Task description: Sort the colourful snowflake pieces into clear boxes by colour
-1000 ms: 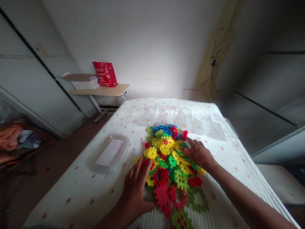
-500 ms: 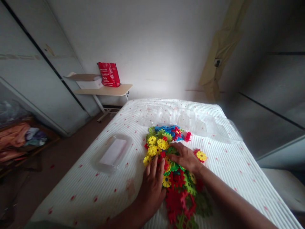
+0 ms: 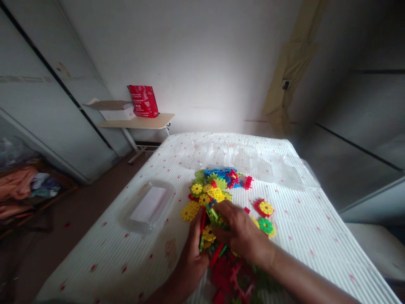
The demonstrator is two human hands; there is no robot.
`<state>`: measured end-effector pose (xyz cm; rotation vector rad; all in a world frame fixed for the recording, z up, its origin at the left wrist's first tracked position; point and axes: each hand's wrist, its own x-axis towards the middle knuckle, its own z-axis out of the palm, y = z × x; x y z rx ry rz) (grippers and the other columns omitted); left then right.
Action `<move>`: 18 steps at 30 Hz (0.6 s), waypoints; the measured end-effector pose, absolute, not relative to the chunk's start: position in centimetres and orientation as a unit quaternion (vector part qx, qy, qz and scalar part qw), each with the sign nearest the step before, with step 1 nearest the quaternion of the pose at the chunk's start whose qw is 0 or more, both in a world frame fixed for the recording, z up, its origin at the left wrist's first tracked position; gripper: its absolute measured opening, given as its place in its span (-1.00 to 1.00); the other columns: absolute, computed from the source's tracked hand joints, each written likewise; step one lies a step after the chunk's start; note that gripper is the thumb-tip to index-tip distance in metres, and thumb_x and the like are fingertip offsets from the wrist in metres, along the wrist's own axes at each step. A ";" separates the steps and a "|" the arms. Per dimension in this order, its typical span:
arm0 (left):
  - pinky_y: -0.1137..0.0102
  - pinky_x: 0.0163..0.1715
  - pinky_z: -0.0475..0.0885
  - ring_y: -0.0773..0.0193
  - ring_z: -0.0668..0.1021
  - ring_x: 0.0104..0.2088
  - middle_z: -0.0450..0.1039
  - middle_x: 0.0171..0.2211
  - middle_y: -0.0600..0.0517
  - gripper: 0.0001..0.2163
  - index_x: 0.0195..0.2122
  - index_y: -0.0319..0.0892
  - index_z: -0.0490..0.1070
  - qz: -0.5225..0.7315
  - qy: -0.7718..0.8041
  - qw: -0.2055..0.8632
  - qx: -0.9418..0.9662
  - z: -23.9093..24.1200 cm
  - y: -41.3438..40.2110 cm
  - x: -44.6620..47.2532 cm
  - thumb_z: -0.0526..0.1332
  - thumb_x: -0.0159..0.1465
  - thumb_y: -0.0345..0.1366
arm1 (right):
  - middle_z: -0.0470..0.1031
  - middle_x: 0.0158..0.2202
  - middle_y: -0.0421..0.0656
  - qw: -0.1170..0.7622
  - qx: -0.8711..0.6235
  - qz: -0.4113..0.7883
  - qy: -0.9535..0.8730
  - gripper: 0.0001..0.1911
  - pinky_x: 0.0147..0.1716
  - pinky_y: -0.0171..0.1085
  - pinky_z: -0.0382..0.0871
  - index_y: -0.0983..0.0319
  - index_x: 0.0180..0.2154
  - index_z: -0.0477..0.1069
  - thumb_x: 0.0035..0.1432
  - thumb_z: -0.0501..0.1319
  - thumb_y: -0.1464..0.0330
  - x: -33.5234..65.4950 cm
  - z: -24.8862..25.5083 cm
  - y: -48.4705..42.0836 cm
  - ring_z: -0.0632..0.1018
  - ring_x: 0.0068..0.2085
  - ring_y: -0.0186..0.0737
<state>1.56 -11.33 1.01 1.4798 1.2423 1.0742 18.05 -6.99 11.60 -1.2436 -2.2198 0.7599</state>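
Observation:
A heap of flat plastic interlocking pieces (image 3: 218, 188), yellow, green, red and blue, lies on a white striped bed cover (image 3: 303, 219). My left hand (image 3: 194, 253) and my right hand (image 3: 240, 230) meet over the near side of the heap. Their fingers are curled around a bunch of the pieces, which stand on edge between the two hands. A red and yellow piece (image 3: 264, 207) and a green one (image 3: 265, 225) lie loose to the right of my right hand. More red pieces (image 3: 230, 276) lie under my wrists.
A clear plastic lid (image 3: 148, 204) rests on the cover to the left. A clear plastic container (image 3: 284, 171) lies behind the heap. A small side table (image 3: 139, 122) with a red bag (image 3: 143, 100) stands by the far wall. Clothes (image 3: 19, 188) sit at the left.
Both hands have drawn back toward me and closed together, gathering pieces up on edge. A few pieces now lie separated to the right.

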 end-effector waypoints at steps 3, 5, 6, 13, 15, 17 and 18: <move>0.12 0.26 -0.13 0.15 -0.07 0.30 -0.12 0.31 0.12 -0.21 0.28 0.02 -0.13 0.458 0.482 0.505 0.551 1.5 -11.5 0.5 0.00 -0.01 -0.56 | 0.38 -0.18 -0.14 0.233 -0.416 0.290 -0.830 -0.69 -0.18 -0.28 0.32 0.21 -0.16 0.35 -0.02 0.18 0.51 17.1 11.6 -8.0 0.42 -0.16 -0.23; 0.11 0.26 -0.12 0.12 -0.06 0.30 -0.08 0.30 0.13 -0.23 0.27 0.04 -0.09 0.463 0.462 0.530 0.540 1.6 -11.8 0.0 0.03 0.00 -0.53 | 0.39 -0.16 -0.12 0.227 -0.390 0.304 -0.839 -0.68 -0.17 -0.28 0.35 0.21 -0.14 0.35 -0.01 0.20 0.49 16.7 11.6 -8.4 0.43 -0.14 -0.23; 0.11 0.26 -0.11 0.11 -0.06 0.30 -0.07 0.29 0.13 -0.25 0.27 0.04 -0.08 0.465 0.456 0.537 0.537 1.7 -11.9 -0.2 0.05 0.01 -0.51 | 0.39 -0.15 -0.11 0.228 -0.380 0.308 -0.842 -0.68 -0.16 -0.28 0.36 0.22 -0.13 0.35 0.01 0.20 0.47 16.8 11.6 -8.5 0.44 -0.13 -0.23; 0.05 0.24 -0.09 -0.04 -0.11 0.30 -0.25 0.33 0.00 -0.27 0.29 -0.04 -0.20 0.422 0.463 0.420 0.657 2.5 -13.4 -1.7 0.15 0.13 -0.25 | 0.28 0.12 -0.03 0.223 -0.440 0.206 -0.845 -0.36 -0.05 -0.12 0.38 0.11 0.19 0.10 0.08 0.19 0.26 23.6 11.3 -9.3 0.39 0.06 -0.08; 0.00 0.21 -0.02 -0.13 -0.12 0.29 -0.34 0.33 -0.04 -0.17 0.29 -0.02 -0.19 0.370 0.469 0.350 0.722 2.7 -13.7 -2.1 0.25 0.06 -0.15 | 0.16 0.21 -0.03 0.181 -0.451 0.155 -0.860 -0.19 -0.07 -0.05 0.40 0.03 0.25 -0.04 0.01 0.24 0.14 26.2 9.7 -10.6 0.32 0.13 0.04; -0.04 0.17 0.06 -0.22 -0.13 0.28 -0.41 0.33 -0.07 -0.06 0.28 0.02 -0.15 0.319 0.463 0.282 0.777 2.7 -13.9 -2.1 0.35 -0.08 -0.05 | 0.04 0.27 0.00 0.190 -0.449 0.084 -0.869 -0.05 -0.13 0.05 0.41 0.05 0.28 -0.11 -0.08 0.25 0.03 27.7 7.4 -12.5 0.23 0.18 0.19; -0.05 0.16 0.08 -0.26 -0.13 0.27 -0.44 0.33 -0.07 -0.02 0.28 0.04 -0.13 0.300 0.455 0.252 0.800 2.7 -14.0 -2.0 0.38 -0.13 0.00 | -0.01 0.28 0.02 0.197 -0.438 0.052 -0.876 -0.01 -0.15 0.10 0.40 0.07 0.28 -0.13 -0.11 0.25 0.00 27.8 6.1 -13.5 0.20 0.18 0.26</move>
